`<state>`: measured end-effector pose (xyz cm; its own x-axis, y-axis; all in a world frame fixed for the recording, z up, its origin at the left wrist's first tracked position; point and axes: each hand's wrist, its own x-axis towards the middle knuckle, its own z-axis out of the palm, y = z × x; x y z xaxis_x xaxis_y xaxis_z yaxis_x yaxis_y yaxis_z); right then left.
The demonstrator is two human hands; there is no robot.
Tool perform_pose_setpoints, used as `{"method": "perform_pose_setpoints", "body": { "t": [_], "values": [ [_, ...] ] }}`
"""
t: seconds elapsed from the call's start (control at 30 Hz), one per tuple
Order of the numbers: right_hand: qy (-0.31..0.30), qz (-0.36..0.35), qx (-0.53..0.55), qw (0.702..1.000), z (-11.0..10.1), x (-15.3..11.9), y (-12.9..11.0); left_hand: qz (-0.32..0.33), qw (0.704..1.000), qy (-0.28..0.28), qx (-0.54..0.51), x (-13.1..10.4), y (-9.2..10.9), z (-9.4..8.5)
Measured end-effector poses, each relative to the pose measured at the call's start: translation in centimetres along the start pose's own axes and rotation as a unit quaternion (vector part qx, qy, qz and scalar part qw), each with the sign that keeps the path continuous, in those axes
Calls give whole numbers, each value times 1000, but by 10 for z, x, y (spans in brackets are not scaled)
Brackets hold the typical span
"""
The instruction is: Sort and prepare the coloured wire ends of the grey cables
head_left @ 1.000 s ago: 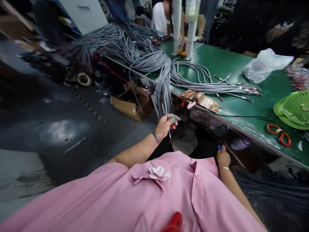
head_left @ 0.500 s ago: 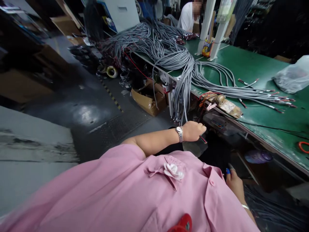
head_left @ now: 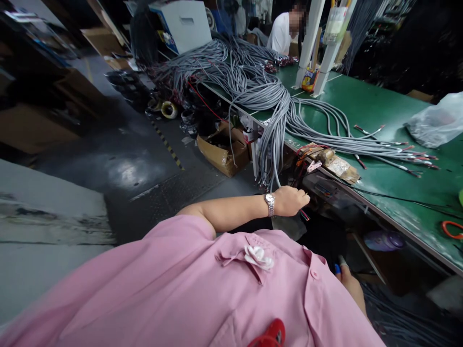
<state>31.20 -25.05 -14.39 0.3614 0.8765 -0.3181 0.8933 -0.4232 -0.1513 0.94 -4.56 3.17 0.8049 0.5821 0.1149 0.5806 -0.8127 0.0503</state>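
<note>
Holding cable (head_left: 277,173), left grip (head_left: 289,201); carton (head_left: 213,157) open, contents dark

The left hand (head_left: 289,201), with a watch (head_left: 269,198) at its wrist, has its fingers (head_left: 304,197) curled around a gray cable (head_left: 278,180), colored wires (head_left: 305,216) showing below. More gray cables (head_left: 249,99) lie heaped across the green table (head_left: 372,108) and drape over its edge near a carton (head_left: 224,156). The right hand (head_left: 352,288) is low, near a purple bottle (head_left: 384,240).

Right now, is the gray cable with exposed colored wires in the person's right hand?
No: the left hand is closed around the gray cable, with colored wires poking out beneath.
</note>
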Motion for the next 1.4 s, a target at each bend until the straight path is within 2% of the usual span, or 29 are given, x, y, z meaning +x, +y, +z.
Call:
{"method": "perform_pose_setpoints", "body": {
  "t": [0.07, 0.13, 0.23, 0.3, 0.37, 0.43, 0.5, 0.57, 0.63, 0.7, 0.77, 0.83, 0.9, 1.0, 1.1, 1.27, 1.33, 1.4],
  "values": [
    [-35, -16, -6, 999, 2, 8, -3, -3, 1000, -1, -20, 4, -1, 2],
    [-47, -2, -12, 999, 2, 15, -9, -20, 998, -1, -67, 7, -4, 5],
    [-55, 16, -5, 998, -3, 23, -20, -79, 972, 14, -222, 8, -12, 12],
    [-54, 2, 11, 998, -9, 28, -31, -132, 919, 12, -372, 7, -20, 17],
    [-44, -40, 33, 998, -15, 37, -44, -208, 834, -1, -511, 4, -29, 22],
    [-42, -99, 52, 993, -22, 49, -61, -252, 750, 4, -611, 2, -37, 24],
    [-65, -148, 70, 984, -32, 66, -81, -267, 689, 15, -673, 1, -43, 23],
    [-90, -201, 117, 968, -48, 83, -104, -272, 651, 24, -709, 0, -48, 20],
    [-102, -230, 214, 944, -71, 96, -130, -281, 625, 41, -727, 2, -51, 18],
    [-77, -252, 305, 915, -101, 103, -157, -296, 609, 58, -733, 4, -51, 17],
    [-62, -297, 362, 881, -131, 102, -185, -310, 604, 65, -731, 8, -50, 19],
    [-58, -339, 401, 849, -155, 97, -213, -310, 621, 64, -717, 12, -48, 22],
    [-73, -365, 412, 832, -169, 91, -238, -299, 660, 61, -687, 17, -45, 26],
    [-25, -348, 444, 825, -173, 87, -258, -278, 731, 63, -620, 22, -41, 28],
    [-24, -309, 499, 809, -164, 91, -254, -235, 773, 85, -583, 20, -38, 25],
    [-109, -159, 624, 758, -147, 94, -230, -199, 801, 83, -559, 4, -32, 19],
    [-126, -139, 640, 745, -146, 92, -230, -200, 804, 69, -555, 1, -31, 22],
    [-115, -171, 613, 763, -150, 92, -238, -202, 788, 47, -580, 2, -32, 25]
  ]
}}
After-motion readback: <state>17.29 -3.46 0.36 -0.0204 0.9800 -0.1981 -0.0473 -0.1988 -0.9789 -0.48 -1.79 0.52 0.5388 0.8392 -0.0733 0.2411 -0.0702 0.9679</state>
